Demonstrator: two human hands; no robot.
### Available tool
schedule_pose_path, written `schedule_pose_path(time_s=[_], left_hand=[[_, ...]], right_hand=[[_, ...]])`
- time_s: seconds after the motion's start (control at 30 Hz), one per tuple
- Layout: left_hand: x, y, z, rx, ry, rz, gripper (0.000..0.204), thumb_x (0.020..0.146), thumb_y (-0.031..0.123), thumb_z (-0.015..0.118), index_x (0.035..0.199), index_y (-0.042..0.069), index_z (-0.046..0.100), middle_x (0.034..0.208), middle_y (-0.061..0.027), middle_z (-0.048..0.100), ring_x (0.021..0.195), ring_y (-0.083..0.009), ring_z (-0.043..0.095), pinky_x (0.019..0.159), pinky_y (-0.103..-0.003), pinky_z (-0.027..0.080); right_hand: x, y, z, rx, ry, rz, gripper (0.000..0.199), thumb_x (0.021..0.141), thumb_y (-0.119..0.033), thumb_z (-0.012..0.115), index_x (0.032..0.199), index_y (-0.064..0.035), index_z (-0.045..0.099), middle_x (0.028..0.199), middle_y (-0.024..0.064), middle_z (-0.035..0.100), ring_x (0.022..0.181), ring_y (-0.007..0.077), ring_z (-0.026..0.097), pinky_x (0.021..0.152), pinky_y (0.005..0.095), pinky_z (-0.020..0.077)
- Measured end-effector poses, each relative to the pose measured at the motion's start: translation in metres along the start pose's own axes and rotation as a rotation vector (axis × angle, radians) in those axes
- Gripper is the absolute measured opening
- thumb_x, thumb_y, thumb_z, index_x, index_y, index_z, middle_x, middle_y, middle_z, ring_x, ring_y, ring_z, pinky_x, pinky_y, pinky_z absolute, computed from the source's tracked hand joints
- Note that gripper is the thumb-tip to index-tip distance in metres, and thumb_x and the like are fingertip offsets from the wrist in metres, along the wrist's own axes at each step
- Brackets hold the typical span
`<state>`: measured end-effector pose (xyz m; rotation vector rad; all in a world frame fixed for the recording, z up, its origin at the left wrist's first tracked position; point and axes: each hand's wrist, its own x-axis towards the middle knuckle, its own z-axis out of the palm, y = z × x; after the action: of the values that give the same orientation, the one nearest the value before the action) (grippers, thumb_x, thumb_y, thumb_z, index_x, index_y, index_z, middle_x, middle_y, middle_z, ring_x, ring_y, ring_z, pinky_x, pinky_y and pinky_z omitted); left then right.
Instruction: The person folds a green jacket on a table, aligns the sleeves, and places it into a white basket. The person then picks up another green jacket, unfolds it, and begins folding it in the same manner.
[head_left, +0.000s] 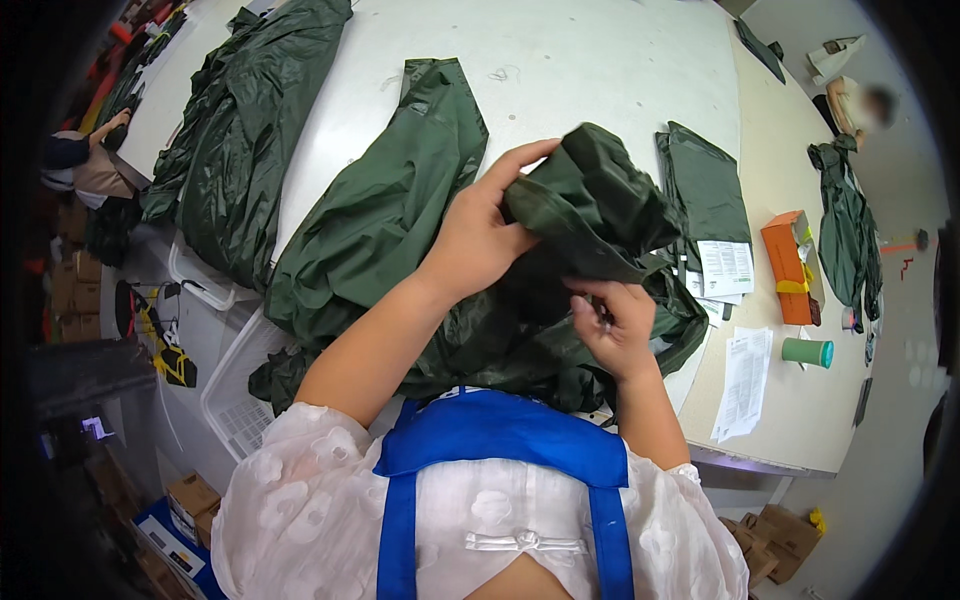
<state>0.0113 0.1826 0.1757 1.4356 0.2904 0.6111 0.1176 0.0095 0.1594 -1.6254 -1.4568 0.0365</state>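
Note:
A dark green shiny garment is bunched up over the near edge of the white table. My left hand grips its raised fold from the left, thumb and fingers wrapped over the cloth. Just below, my right hand pinches a lower part of the same garment, fingers curled in. The rest of the cloth trails left across the table and hangs off its edge toward my blue apron.
More green garments lie at the far left. A folded bagged garment with paper sheets, an orange box and a green cup sit right. White bins stand below left. Other people work at both sides.

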Motion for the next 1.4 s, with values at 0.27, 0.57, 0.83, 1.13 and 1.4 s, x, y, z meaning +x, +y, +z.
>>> schedule_pose_path(time_s=[0.27, 0.57, 0.83, 1.13, 1.4], left_hand=[[-0.012, 0.004, -0.005, -0.156, 0.025, -0.113, 0.055, 0.081, -0.01, 0.055, 0.132, 0.003, 0.042, 0.117, -0.0051, 0.056, 0.106, -0.0119, 0.054, 0.092, -0.027, 0.043], [-0.033, 0.006, -0.007, 0.63, 0.254, 0.301, 0.058, 0.074, -0.002, 0.062, 0.128, 0.007, 0.045, 0.113, -0.0118, 0.049, 0.09, -0.0178, 0.055, 0.078, -0.026, 0.044], [-0.065, 0.037, -0.004, 0.259, 0.146, -0.09, 0.034, 0.079, 0.007, 0.065, 0.107, 0.002, 0.048, 0.077, -0.0016, 0.054, 0.065, -0.004, 0.049, 0.055, -0.019, 0.04], [-0.081, 0.022, -0.01, -0.396, 0.126, -0.267, 0.022, 0.09, 0.006, 0.042, 0.111, 0.004, 0.042, 0.093, -0.0048, 0.055, 0.087, -0.0081, 0.052, 0.075, -0.023, 0.04], [-0.08, 0.016, -0.001, -0.615, 0.148, -0.249, 0.019, 0.093, 0.008, 0.047, 0.112, 0.011, 0.044, 0.096, -0.001, 0.055, 0.087, -0.0103, 0.054, 0.077, -0.029, 0.045]], right_hand=[[0.024, -0.032, -0.009, -0.131, 0.429, 0.058, 0.039, 0.065, -0.008, 0.081, 0.099, -0.003, 0.064, 0.101, 0.0097, 0.055, 0.061, 0.0087, 0.05, 0.049, 0.0211, 0.0398], [0.034, -0.044, -0.014, -0.362, 0.202, -0.092, 0.035, 0.051, 0.002, 0.072, 0.084, -0.0062, 0.066, 0.086, 0.0074, 0.056, 0.058, 0.0176, 0.053, 0.049, 0.0282, 0.0425], [0.03, -0.056, 0.006, -0.453, 0.003, -0.528, 0.023, 0.063, -0.012, 0.064, 0.085, -0.0122, 0.067, 0.073, -0.0022, 0.054, 0.053, 0.0114, 0.044, 0.046, 0.0254, 0.0313], [0.038, -0.069, 0.008, 0.025, 0.262, 0.279, 0.038, 0.077, -0.015, 0.073, 0.111, -0.0045, 0.06, 0.101, 0.009, 0.059, 0.079, 0.0141, 0.057, 0.061, 0.0214, 0.0468], [0.024, -0.043, 0.0, 0.102, 0.336, 0.317, 0.023, 0.081, -0.004, 0.069, 0.102, -0.0038, 0.061, 0.085, 0.0005, 0.059, 0.067, 0.0045, 0.05, 0.061, 0.0171, 0.0409]])
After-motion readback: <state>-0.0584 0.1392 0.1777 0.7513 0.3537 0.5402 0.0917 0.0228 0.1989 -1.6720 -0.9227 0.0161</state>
